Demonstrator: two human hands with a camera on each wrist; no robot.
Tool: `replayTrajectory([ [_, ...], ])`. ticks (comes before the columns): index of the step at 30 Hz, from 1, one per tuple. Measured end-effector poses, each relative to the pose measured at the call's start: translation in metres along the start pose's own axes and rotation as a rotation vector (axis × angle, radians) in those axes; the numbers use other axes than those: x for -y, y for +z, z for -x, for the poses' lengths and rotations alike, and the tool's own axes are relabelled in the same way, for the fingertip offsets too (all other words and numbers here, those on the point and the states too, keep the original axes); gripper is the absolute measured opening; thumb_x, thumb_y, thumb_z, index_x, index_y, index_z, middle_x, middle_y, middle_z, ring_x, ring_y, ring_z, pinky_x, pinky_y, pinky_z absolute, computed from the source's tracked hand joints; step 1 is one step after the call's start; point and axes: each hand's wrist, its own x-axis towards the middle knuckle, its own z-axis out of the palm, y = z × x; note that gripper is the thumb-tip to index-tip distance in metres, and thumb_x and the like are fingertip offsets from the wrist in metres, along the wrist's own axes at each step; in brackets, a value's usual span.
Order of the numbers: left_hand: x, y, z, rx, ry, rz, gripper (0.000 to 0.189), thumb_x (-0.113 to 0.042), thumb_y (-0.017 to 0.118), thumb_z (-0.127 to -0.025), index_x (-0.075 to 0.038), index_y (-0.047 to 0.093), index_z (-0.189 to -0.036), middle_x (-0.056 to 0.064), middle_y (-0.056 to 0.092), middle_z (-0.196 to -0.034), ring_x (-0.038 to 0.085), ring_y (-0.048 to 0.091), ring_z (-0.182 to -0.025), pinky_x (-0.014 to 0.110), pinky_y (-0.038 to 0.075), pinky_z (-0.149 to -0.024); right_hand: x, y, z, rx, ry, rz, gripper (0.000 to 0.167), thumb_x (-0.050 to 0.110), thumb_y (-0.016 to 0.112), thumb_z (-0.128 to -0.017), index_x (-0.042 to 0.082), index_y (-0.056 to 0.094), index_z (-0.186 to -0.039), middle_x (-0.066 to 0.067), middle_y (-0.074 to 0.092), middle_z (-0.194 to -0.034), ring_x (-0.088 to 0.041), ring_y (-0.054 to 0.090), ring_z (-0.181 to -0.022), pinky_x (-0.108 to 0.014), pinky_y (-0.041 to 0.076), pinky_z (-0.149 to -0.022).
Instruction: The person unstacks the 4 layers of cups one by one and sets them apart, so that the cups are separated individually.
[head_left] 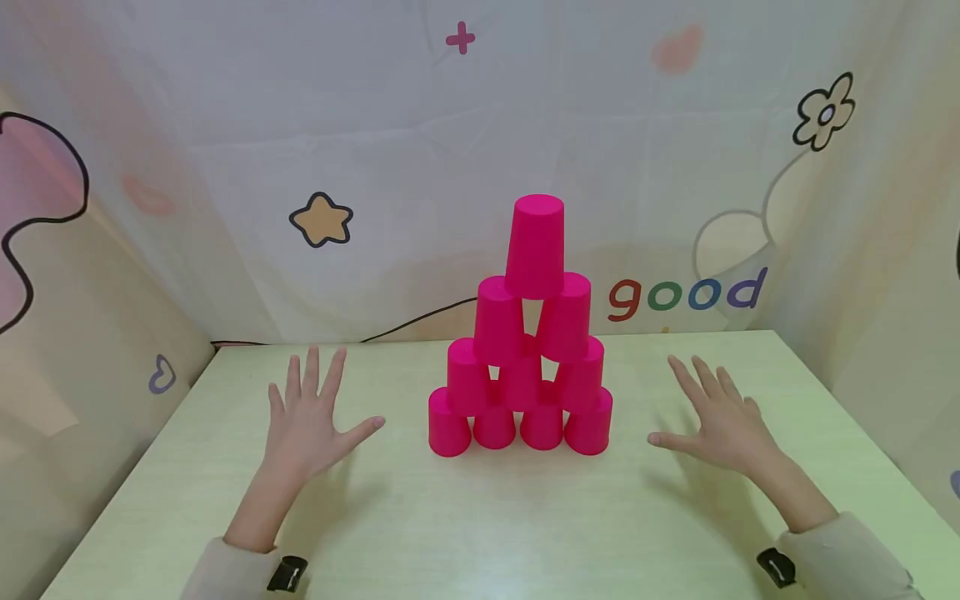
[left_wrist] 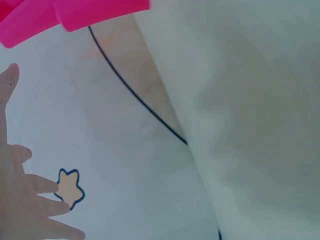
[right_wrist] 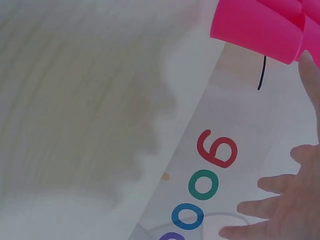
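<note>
Bright pink cups, turned upside down, stand stacked in a pyramid, with one cup [head_left: 537, 250] alone at the top and several in the bottom row. To the left of the stack, my left hand [head_left: 303, 429] is spread with its fingers apart, holding nothing. My right hand [head_left: 723, 425] is spread likewise on the other side, apart from the cups. In the left wrist view, cup edges [left_wrist: 100, 12] show at the top, away from the thumb. The right wrist view has a bottom cup [right_wrist: 257, 32] at its top right, overlapped by the thumb tip.
The pale table [head_left: 495, 533] runs back to a printed cloth backdrop [head_left: 405, 167] with a star, a flower and the word good. Cloth also hangs along both sides. Each sleeve cuff [head_left: 240, 571] has a small black piece beside it.
</note>
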Motion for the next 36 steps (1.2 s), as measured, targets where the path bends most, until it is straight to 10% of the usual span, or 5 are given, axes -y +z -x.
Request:
replayTrajectory([
  [22,-0.037,-0.045,-0.05,-0.289,0.212,0.308,0.077,-0.033,0.067,-0.078,-0.007,0.03,-0.14,0.018,0.035,-0.139,0.035,0.032,-0.127,0.056,0.026,-0.1,0.011,0.003,-0.027,0.062,-0.103,-0.461,0.055,0.024,0.068,-0.082,-0.002,0.049,-0.126,-0.024,0.052,-0.122,-0.04,0.054,-0.103,-0.046,0.05,-0.078],
  [36,-0.079,-0.051,-0.072,-0.322,0.339,0.443,0.067,-0.025,0.064,-0.081,-0.004,0.035,-0.138,0.013,0.04,-0.138,0.028,0.036,-0.125,0.047,0.032,-0.1,0.022,0.016,-0.038,0.145,-0.127,-0.64,0.049,0.019,0.064,-0.085,-0.002,0.05,-0.126,-0.023,0.053,-0.122,-0.035,0.056,-0.1,-0.039,0.052,-0.076],
])
